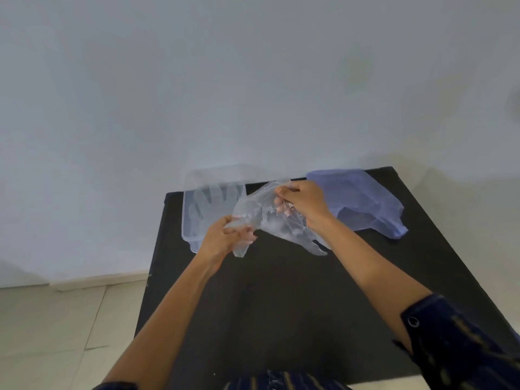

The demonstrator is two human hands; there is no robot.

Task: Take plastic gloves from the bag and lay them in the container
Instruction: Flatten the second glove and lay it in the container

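Both hands hold a clear plastic bag (270, 218) of gloves above the black table (281, 305). My left hand (222, 239) grips the bag's lower left end. My right hand (302, 202) pinches its upper edge, fingers curled over the opening. A clear plastic container (188, 220) sits at the table's far left corner, with a transparent glove (216, 201) lying flat inside it. The bag's contents are blurred and hard to tell apart.
A bluish-purple lid (363, 201) lies at the table's far right. A pale wall rises right behind the table. Tiled floor (56, 333) shows to the left. My dark patterned sleeve (455, 342) is at the lower right.
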